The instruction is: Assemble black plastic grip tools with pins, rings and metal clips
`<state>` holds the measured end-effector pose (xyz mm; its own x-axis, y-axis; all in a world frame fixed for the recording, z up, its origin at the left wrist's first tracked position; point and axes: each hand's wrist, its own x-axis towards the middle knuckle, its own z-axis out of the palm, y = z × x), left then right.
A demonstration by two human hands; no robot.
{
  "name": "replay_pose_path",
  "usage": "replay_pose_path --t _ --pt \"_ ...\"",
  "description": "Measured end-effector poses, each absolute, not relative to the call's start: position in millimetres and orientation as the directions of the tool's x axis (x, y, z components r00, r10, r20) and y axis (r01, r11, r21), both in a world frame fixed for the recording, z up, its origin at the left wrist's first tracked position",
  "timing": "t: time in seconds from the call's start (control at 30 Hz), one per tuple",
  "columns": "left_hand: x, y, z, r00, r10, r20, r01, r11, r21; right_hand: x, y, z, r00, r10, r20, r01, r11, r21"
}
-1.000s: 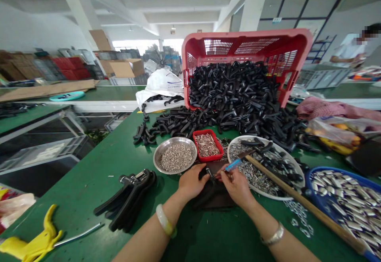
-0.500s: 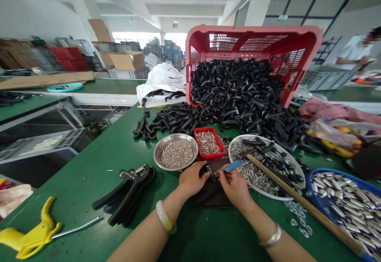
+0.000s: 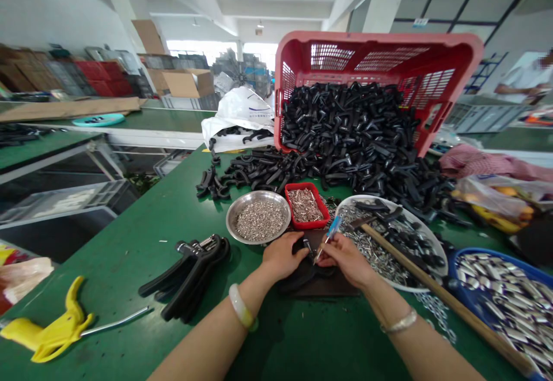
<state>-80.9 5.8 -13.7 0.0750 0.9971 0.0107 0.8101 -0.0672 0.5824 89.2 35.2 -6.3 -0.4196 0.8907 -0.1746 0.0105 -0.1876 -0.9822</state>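
Observation:
My left hand [image 3: 283,255] is closed on a black part [image 3: 302,279] that lies on a dark pad [image 3: 343,287]. Between the fingers of my right hand [image 3: 345,259] is a pen-like tool [image 3: 333,228] with a blue end, held steeply with its lower tip at the black part. Just behind the hands are a metal bowl [image 3: 259,221] of small metal pieces and a red tray [image 3: 306,205] of pins. A hammer [image 3: 415,270] rests across a white tray [image 3: 439,274] of metal and black pieces, right of my right hand.
Assembled black handles [image 3: 190,277] and a yellow air gun [image 3: 60,332] lie on the left. A blue tray [image 3: 453,277] of metal cylinders stands at the right. Behind is a red basket [image 3: 469,52] spilling black parts. A person [image 3: 521,81] is at the far right.
The pen-like tool has swung from nearly flat to steep, its blue end now higher. My left hand keeps its place at the black part. The whole view has shifted slightly.

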Motion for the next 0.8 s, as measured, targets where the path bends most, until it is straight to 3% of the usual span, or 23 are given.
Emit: replay_pose_path --t 0.1,0.27,0.33,0.47,0.53,0.63,0.7,0.8 --pt "-81.4 5.0 -11.7 0.067 0.998 0.001 0.813 -0.056 0.579 86.8 28.3 -14.9 -0.238 0.969 -0.063 -0.018 -0.069 -0.997" --pt "-80.6 3.8 -9.2 0.049 0.999 -0.019 0.811 -0.029 0.585 84.4 22.8 -22.4 -0.152 0.983 0.104 0.204 0.134 -0.970" --pt "-80.3 3.3 -8.8 0.047 0.999 -0.028 0.809 -0.022 0.587 82.6 21.8 -19.8 -0.192 0.957 0.216 0.374 0.275 -0.886" --pt "-80.1 2.6 -8.5 0.029 0.999 -0.032 0.805 -0.004 0.594 74.0 19.6 -7.5 -0.356 0.843 0.403 0.631 0.535 -0.562" --pt "-80.3 2.8 -8.3 0.020 0.999 -0.033 0.807 0.003 0.591 69.6 20.0 0.7 -0.354 0.862 0.362 0.591 0.507 -0.628" --pt "-79.3 2.3 -7.4 0.027 0.999 -0.037 0.823 -0.001 0.569 65.9 28.8 14.2 -0.231 0.942 0.246 0.305 0.310 -0.901" --pt "-76.2 -0.3 -6.1 0.034 0.999 -0.018 0.845 -0.019 0.534 64.9 43.3 21.8 -0.153 0.959 0.238 0.174 0.264 -0.949" --pt "-70.3 -7.2 -1.2 0.013 0.999 0.044 0.894 -0.032 0.447 64.5 77.4 26.7 -0.143 0.948 0.283 0.467 0.317 -0.825"
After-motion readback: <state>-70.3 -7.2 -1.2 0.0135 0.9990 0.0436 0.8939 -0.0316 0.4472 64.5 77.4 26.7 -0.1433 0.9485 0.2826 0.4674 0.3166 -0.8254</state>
